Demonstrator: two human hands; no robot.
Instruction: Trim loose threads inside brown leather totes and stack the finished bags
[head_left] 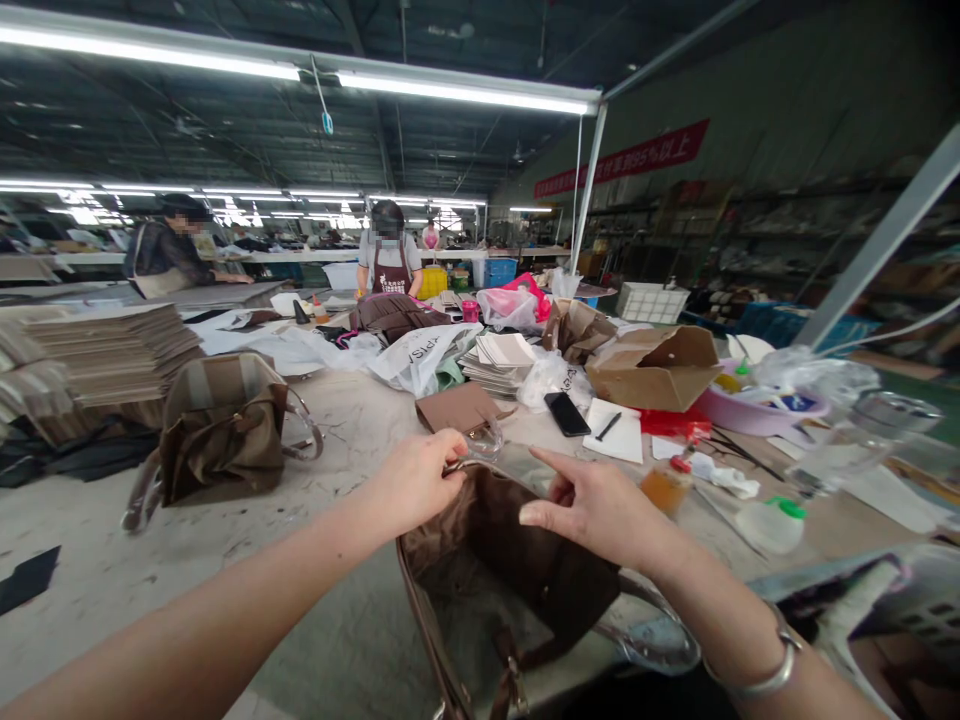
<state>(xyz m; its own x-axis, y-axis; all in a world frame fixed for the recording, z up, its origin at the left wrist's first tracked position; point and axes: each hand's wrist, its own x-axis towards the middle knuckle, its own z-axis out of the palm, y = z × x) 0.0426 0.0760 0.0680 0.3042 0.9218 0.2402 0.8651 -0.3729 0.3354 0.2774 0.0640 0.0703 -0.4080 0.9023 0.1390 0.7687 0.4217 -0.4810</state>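
Note:
A brown handbag with clear plastic handles lies open on the worktable right in front of me. My left hand is closed in a pinch on the bag's upper rim near a metal ring. Just to the right, my right hand hovers over the bag's opening with its fingers loosely curled and the forefinger pointing left; nothing shows in it. A silver bangle sits on my right wrist.
A second brown handbag stands at left beside stacked board sheets. A brown flat pouch, black phone, cardboard box, glue bottles and pink basin crowd the right. Two people work at far tables.

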